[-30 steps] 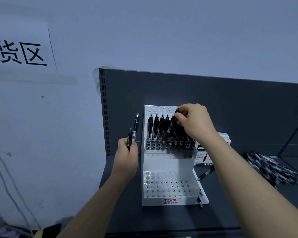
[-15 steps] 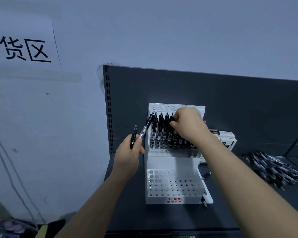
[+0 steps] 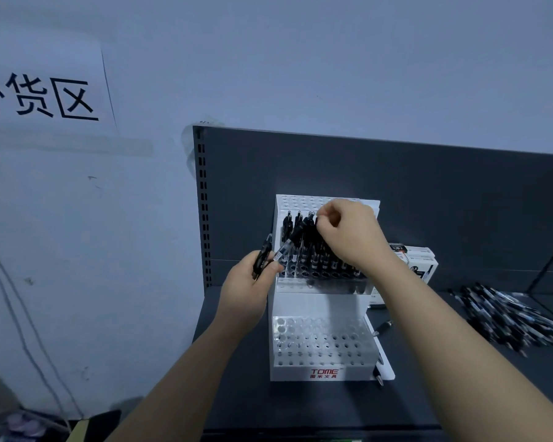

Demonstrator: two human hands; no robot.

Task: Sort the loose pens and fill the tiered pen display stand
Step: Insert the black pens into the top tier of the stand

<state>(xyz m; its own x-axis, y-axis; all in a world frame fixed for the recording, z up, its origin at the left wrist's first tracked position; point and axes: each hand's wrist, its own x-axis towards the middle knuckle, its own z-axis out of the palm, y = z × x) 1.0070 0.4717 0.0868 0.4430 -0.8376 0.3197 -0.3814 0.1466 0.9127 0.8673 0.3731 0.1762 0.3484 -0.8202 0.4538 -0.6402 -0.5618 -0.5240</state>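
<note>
The white tiered pen display stand (image 3: 320,374) sits on a dark shelf. Its upper tier holds several black pens (image 3: 304,250); the lower tier's holes are bare. My left hand (image 3: 249,282) grips two black pens (image 3: 262,258) just left of the stand, one leaning toward the upper tier. My right hand (image 3: 348,231) is above the upper tier, fingers pinching the top of a pen (image 3: 312,224) that leans from my left hand toward it.
A heap of loose black pens (image 3: 508,317) lies on the shelf (image 3: 237,393) at the right. White pen boxes (image 3: 419,263) stand behind the stand's right side. Single pens (image 3: 382,328) lie beside the stand's right edge. The shelf's back panel rises behind.
My left hand moved right toward the stand and tilted one pen toward the upper tier. My right hand lowered to the pens' tops and took hold of that pen's top.
</note>
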